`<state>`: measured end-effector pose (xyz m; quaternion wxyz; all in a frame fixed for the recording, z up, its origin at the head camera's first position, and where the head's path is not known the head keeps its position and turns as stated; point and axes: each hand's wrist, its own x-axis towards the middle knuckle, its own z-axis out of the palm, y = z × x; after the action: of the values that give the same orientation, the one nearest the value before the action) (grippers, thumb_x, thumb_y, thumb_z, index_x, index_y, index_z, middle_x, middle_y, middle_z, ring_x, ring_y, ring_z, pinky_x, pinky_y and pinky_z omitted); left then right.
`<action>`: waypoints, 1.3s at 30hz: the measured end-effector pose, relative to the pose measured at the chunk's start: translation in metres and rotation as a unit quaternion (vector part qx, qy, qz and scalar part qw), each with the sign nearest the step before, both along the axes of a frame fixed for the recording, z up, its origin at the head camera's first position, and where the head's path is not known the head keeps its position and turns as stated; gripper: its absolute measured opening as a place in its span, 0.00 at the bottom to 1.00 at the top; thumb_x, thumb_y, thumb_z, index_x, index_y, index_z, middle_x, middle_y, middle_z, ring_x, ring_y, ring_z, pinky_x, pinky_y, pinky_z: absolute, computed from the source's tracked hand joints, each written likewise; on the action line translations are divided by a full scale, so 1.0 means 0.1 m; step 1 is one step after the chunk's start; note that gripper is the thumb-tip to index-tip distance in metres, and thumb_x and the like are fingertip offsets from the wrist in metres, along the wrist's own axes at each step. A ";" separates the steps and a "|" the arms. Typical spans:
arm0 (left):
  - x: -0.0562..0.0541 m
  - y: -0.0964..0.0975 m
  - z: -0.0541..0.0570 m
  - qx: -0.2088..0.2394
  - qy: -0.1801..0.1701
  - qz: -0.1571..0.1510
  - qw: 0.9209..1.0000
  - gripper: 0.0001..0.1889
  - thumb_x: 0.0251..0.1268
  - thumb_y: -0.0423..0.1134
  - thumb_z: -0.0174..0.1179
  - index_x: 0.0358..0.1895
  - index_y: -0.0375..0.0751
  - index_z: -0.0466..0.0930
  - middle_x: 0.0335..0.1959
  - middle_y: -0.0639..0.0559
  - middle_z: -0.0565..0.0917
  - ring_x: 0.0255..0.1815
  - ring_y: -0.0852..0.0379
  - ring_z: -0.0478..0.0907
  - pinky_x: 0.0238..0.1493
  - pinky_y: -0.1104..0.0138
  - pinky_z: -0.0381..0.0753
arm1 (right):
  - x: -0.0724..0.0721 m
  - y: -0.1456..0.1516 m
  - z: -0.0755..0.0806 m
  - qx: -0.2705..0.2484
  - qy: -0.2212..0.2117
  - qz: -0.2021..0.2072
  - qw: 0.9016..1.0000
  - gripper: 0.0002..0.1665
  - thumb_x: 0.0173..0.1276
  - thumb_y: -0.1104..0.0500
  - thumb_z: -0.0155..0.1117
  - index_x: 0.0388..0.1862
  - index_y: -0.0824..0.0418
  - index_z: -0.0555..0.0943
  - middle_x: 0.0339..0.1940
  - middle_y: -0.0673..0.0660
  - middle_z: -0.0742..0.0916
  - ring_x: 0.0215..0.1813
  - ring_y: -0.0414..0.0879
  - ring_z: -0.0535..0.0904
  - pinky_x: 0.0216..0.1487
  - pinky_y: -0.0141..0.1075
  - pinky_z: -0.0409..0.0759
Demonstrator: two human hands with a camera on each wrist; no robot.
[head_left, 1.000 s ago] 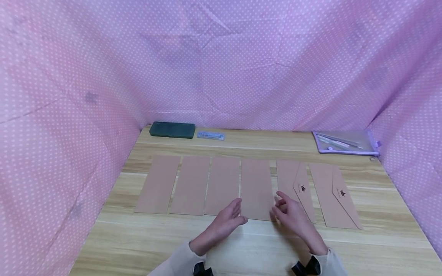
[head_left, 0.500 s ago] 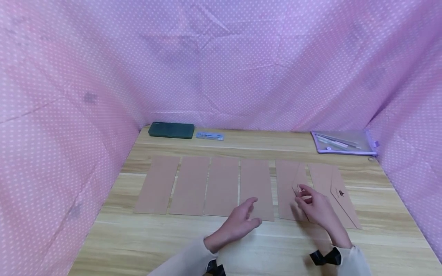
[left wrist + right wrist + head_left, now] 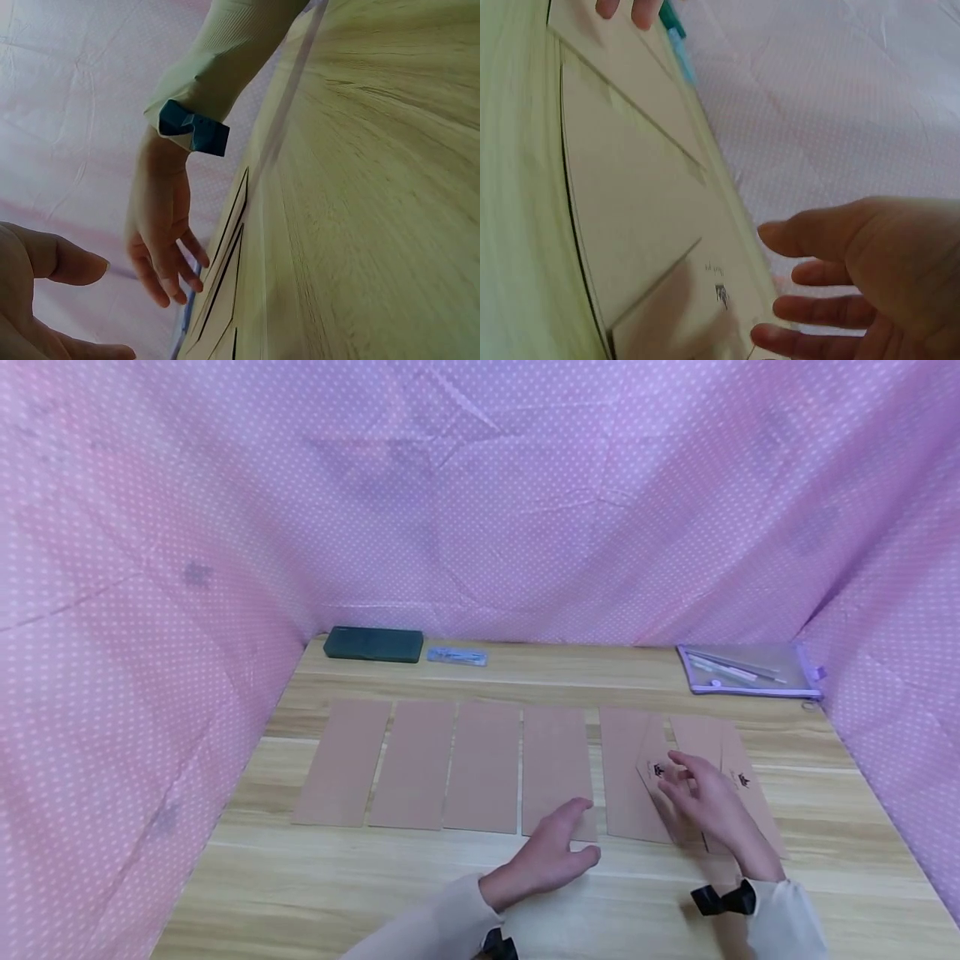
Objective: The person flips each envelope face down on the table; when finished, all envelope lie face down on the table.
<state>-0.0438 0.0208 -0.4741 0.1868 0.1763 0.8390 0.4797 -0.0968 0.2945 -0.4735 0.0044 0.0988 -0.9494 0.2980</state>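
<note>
Six-wide in look, a row of brown paper envelopes lies flat; several on the left show plain faces, like the leftmost envelope (image 3: pixel 343 764). Two at the right show pointed flaps with a small dark crown print: the inner flap envelope (image 3: pixel 628 768) and the outer flap envelope (image 3: pixel 750 802). My left hand (image 3: pixel 546 856) is held with thumb and fingers apart, fingertips over the near end of the rightmost plain envelope (image 3: pixel 557 760). My right hand (image 3: pixel 708 802) hovers over the two flap envelopes, fingers loosely bent and holding nothing; the right wrist view shows its fingers spread beside the crown print (image 3: pixel 721 295).
A dark green case (image 3: pixel 373 644) and a small blue packet (image 3: pixel 457 656) lie at the back left of the wooden table (image 3: pixel 315 893). At the back right is a clear purple-edged pouch (image 3: pixel 795 664) with pens inside. Pink dotted cloth (image 3: pixel 480 510) hangs around the table.
Both hands have moved to the right: the left toward the rightmost plain envelope, the right from the inner flap envelope's left edge to over the two flap envelopes. The envelopes stay in place.
</note>
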 end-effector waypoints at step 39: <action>-0.09 0.79 -0.04 0.072 -0.104 0.097 0.987 0.37 0.58 0.48 0.62 0.73 0.51 0.63 0.84 0.44 0.46 0.84 0.44 0.47 0.78 0.45 0.61 | -0.14 0.22 -0.27 0.087 -0.062 0.098 0.989 0.59 0.55 0.38 0.75 0.77 0.63 0.61 0.79 0.73 0.60 0.78 0.75 0.50 0.65 0.78 0.51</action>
<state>-0.0528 0.0994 -0.4785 0.2127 0.0562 0.7912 0.5706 -0.1108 0.3161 -0.5005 -0.0923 0.1726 -0.9559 0.2190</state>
